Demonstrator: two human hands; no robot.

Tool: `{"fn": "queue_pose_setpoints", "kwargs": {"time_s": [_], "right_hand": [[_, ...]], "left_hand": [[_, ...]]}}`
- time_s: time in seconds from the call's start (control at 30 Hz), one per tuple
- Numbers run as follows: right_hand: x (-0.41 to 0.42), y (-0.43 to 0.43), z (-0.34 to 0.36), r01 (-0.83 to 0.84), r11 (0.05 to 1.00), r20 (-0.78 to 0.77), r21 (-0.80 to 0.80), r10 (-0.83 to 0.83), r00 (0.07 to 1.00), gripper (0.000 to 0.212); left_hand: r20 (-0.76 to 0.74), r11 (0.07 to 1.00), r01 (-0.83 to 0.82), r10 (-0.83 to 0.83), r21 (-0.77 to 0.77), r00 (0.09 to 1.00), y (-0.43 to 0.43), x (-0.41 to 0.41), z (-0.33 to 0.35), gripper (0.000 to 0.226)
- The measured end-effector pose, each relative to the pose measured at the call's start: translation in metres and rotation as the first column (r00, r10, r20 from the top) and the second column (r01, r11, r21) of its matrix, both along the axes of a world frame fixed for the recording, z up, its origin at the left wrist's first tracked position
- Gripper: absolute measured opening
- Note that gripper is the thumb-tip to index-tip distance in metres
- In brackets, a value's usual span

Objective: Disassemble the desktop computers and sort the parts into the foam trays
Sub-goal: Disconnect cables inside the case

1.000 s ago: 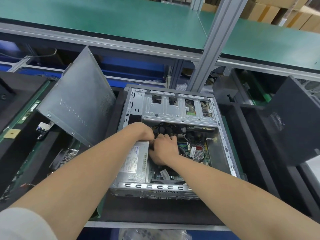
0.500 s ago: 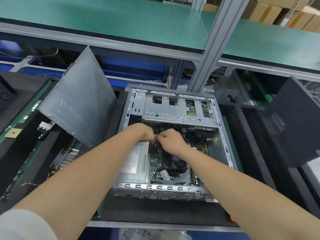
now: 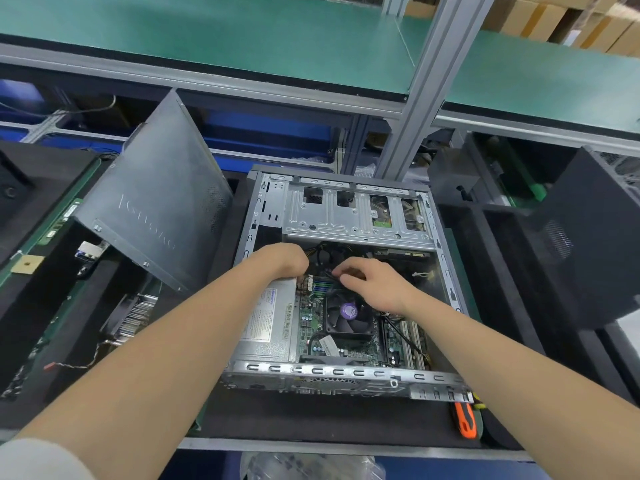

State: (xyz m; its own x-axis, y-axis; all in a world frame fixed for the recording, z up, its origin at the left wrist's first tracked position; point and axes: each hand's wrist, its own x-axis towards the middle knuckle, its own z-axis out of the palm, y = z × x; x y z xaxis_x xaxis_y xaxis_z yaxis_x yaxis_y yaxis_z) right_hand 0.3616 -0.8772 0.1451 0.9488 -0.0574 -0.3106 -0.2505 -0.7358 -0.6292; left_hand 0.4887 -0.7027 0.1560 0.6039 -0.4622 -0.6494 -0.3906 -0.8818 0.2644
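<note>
An open desktop case point(image 3: 346, 374) lies on its side in front of me, showing its motherboard, a black CPU fan point(image 3: 348, 315) with a purple hub and a silver power supply point(image 3: 268, 327). My left hand point(image 3: 284, 259) reaches down past the power supply's far end; its fingers are hidden inside the case. My right hand point(image 3: 372, 284) hovers over the board just beyond the fan, fingers curled and pinching a black cable point(image 3: 333, 276). A grey drive cage point(image 3: 356, 216) spans the case's far end.
The removed grey side panel point(image 3: 156, 216) leans at the left over a black foam tray point(image 3: 52, 306) holding a heatsink point(image 3: 133, 322) and boards. Black foam trays point(image 3: 502, 271) and a dark case point(image 3: 595, 237) stand at the right. An orange-handled screwdriver point(image 3: 464, 419) lies near the front edge.
My right hand has lifted up and to the right, off the board, uncovering the CPU fan. The two hands, close together before, are now apart. The left hand has stayed in place.
</note>
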Motion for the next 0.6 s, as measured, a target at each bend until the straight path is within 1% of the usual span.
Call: {"fn": "queue_pose_setpoints", "kwargs": {"time_s": [0.07,0.13,0.17,0.23,0.3,0.37,0.43,0.5,0.6], "right_hand": [[-0.005,-0.004,0.002,-0.092,0.994,-0.003,-0.064,0.092,0.996,0.029],[-0.007,-0.004,0.004,-0.193,0.967,-0.032,-0.166,0.191,0.981,0.04],[-0.007,-0.002,0.004,-0.221,0.954,-0.043,-0.202,0.217,0.975,0.044],[-0.004,0.005,0.003,-0.238,0.946,-0.051,-0.218,0.233,0.971,0.049],[0.002,0.012,0.002,-0.27,0.935,-0.105,-0.231,0.252,0.962,0.052],[0.006,0.017,0.0,-0.293,0.926,-0.17,-0.237,0.257,0.951,0.049],[0.008,0.019,-0.003,-0.285,0.932,-0.178,-0.224,0.249,0.952,0.04],[0.008,0.017,-0.004,-0.304,0.925,-0.153,-0.23,0.274,0.949,0.034],[0.009,0.011,-0.002,-0.277,0.93,-0.03,-0.241,0.278,0.96,0.025]], "left_hand": [[0.034,0.999,0.032,-0.032,0.005,0.999,0.0,0.002,-0.001,0.038],[0.042,0.999,0.037,-0.037,0.005,0.998,-0.001,0.004,-0.002,0.039],[0.034,0.999,0.04,-0.04,0.001,0.999,-0.001,0.004,-0.003,0.039],[-0.009,0.999,0.037,-0.037,0.001,0.999,-0.001,0.003,-0.002,0.041],[-0.052,0.999,0.043,-0.042,0.028,0.998,-0.002,0.002,-0.002,0.042],[-0.087,0.997,0.044,-0.038,0.061,0.995,-0.001,0.003,-0.002,0.041],[-0.109,0.994,0.06,-0.05,0.093,0.993,-0.001,0.003,-0.002,0.039],[-0.112,0.993,0.065,-0.053,0.101,0.992,-0.002,0.003,-0.003,0.039],[-0.051,0.999,0.023,-0.021,0.041,0.998,-0.002,0.002,-0.004,0.033]]}}
